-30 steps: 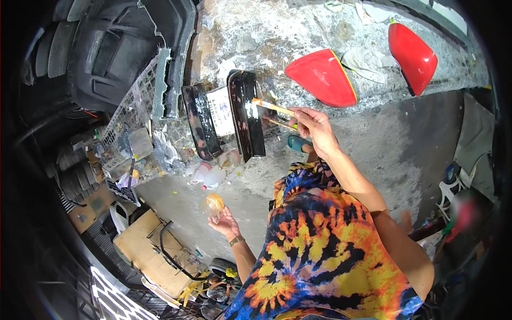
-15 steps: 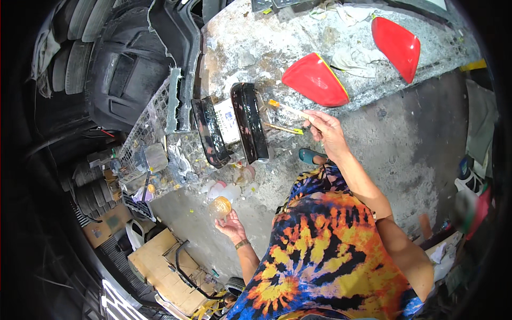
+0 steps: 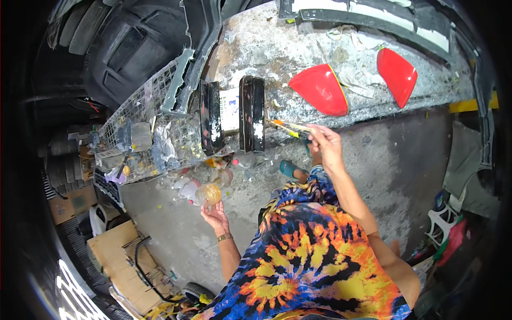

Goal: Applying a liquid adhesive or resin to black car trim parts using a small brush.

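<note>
My left hand [image 3: 216, 217] is closed around a clear plastic cup [image 3: 208, 195] with amber liquid in it, out over the floor near the bench's front edge. A slim paintbrush [image 3: 300, 127] with an orange part near its tip sits pinched in my right hand [image 3: 326, 145]. Its tip points left, close to the nearer side of a glossy black trim piece [image 3: 252, 114]; whether it touches is too small to tell. A second black trim piece [image 3: 212, 118] stands to the left, with a white printed sheet [image 3: 230, 109] between the two. Another thin stick with a yellow-green end [image 3: 294, 134] lies beside the brush.
Two red mirror covers [image 3: 321, 89] [image 3: 398, 77] lie on the stained workbench [image 3: 250, 32], with a crumpled white cloth [image 3: 360, 79] between them. Large black bumper parts [image 3: 128, 53] crowd the left. Bottles [image 3: 188, 188] stand under the bench; cardboard [image 3: 120, 256] lies lower left.
The brush has come down and left toward the nearer black trim piece. My left hand has shifted left with the cup. The whole view has turned slightly.
</note>
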The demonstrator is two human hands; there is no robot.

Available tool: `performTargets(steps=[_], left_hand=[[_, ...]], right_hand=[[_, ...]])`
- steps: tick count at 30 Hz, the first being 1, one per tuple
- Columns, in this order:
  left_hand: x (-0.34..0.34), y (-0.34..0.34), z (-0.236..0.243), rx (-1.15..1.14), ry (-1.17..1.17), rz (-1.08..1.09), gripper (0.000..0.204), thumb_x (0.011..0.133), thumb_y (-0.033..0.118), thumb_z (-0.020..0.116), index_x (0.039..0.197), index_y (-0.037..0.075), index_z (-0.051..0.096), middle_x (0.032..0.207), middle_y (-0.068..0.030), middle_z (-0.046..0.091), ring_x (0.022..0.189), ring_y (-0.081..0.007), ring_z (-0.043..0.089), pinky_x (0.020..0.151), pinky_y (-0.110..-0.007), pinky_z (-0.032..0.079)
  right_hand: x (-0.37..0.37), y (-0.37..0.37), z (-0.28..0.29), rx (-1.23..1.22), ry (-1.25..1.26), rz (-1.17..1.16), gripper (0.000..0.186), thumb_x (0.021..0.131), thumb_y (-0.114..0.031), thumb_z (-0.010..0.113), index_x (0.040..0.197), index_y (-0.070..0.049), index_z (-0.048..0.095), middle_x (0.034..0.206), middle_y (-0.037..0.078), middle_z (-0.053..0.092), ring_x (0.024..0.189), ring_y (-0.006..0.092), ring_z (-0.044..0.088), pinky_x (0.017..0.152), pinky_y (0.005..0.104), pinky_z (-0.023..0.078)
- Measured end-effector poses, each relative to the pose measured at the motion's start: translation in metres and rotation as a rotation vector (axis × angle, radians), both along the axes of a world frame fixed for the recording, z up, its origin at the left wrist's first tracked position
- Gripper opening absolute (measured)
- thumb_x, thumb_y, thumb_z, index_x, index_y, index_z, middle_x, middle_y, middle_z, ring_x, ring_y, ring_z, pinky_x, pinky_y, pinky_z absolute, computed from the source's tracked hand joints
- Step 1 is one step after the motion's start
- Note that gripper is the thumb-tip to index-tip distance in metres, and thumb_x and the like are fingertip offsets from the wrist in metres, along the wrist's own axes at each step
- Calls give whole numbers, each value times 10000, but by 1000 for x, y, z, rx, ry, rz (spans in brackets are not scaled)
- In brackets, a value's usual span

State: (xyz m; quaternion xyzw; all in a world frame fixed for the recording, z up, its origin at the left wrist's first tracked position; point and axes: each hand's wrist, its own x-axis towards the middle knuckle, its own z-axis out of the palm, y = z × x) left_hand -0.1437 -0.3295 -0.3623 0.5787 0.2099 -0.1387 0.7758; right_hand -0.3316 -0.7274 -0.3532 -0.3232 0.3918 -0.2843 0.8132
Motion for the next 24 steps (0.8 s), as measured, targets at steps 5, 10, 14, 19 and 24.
performTargets(steps=[5,10,14,19,24], left_hand=[[-18,6,-15,-32,27,25,607,853,474,546,1288,69,421,1286,-198,471,1185,-344,473,1015,-434,377],[-43,23,-18,-14,52,60,559,863,449,541,1265,71,453,1261,-184,498,1151,-325,508,965,-417,428],[-55,39,-18,-16,68,104,556,868,434,542,1277,72,437,1248,-177,505,1126,-314,529,934,-403,454],[-52,36,-16,-11,83,133,587,867,430,543,1301,63,398,1233,-187,506,1105,-308,545,926,-404,465],[-41,31,-20,-13,81,117,579,858,421,552,1287,55,418,1239,-193,501,1107,-316,546,948,-413,455]], right_hand=[[57,-12,10,-690,200,80,236,866,-86,626,1085,-6,657,737,37,562,596,82,474,535,243,384],[99,-21,27,-1006,238,167,223,849,-95,643,1062,-31,661,769,90,560,621,191,539,581,294,434],[112,-25,25,-1213,278,211,235,838,-95,655,1069,-52,653,785,78,555,664,213,561,593,327,454],[104,-16,23,-1399,288,315,249,807,-89,679,1055,-83,659,778,76,560,654,236,573,584,355,478],[82,14,32,-1477,205,398,281,763,-66,704,1041,-55,659,783,65,567,687,220,589,590,332,500]])
